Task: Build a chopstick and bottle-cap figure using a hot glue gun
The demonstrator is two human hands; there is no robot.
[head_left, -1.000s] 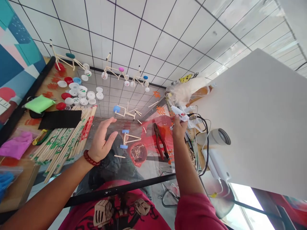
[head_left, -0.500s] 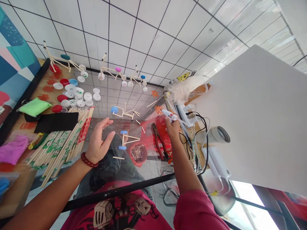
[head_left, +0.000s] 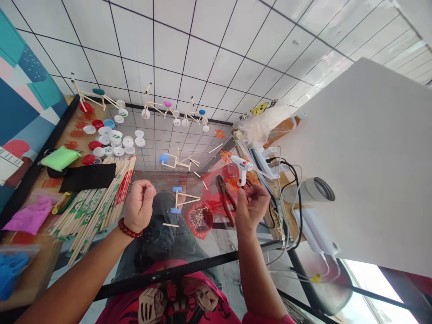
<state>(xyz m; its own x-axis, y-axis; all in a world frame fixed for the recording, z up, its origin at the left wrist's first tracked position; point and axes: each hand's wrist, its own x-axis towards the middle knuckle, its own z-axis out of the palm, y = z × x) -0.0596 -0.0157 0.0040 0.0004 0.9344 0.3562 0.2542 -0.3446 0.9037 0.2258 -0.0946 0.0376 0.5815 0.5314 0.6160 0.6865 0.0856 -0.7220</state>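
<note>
My left hand [head_left: 140, 204] hovers over the glass table [head_left: 189, 252] with its fingers curled into a loose fist, nothing visible in it. My right hand [head_left: 251, 204] is apart from the white glue gun [head_left: 240, 167], which stands on the table just beyond it; its fingers are bent and pinched together, nothing seen in them. Between the hands lies a small stick frame with blue caps [head_left: 180, 199]. Red-handled pliers [head_left: 225, 198] lie left of my right hand.
A bundle of wrapped chopsticks [head_left: 97, 198] lies at left beside a black sheet [head_left: 88, 176] and several bottle caps [head_left: 111, 137]. Stick bicycle models [head_left: 168, 108] stand at the wall. A red bowl of stick offcuts [head_left: 200, 218], cables [head_left: 286, 180] and a white board [head_left: 364, 166] lie right.
My right hand set the glue gun down on the table and drew back toward me. My left hand closed from open fingers into a loose fist.
</note>
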